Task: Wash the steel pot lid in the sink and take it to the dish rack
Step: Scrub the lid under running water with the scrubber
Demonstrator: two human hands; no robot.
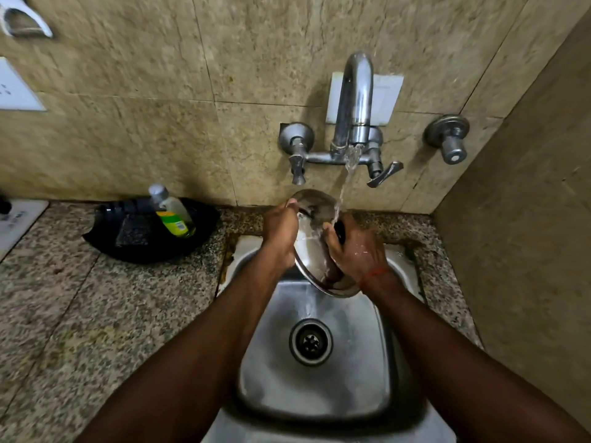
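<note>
The steel pot lid (311,247) is held tilted on edge above the steel sink (351,362), under the water running from the wall tap (353,100). My left hand (279,233) grips the lid's left rim. My right hand (358,247) is closed around the lid's dark knob on its right side, with water splashing over the fingers. The lid's lower rim hangs over the back of the basin. No dish rack is in view.
A black tray (105,238) on the granite counter (80,314) left of the sink holds a dish soap bottle (172,212) and a dark scrub pad (134,231). Tiled walls stand close behind and to the right. A drain (311,342) sits mid-basin.
</note>
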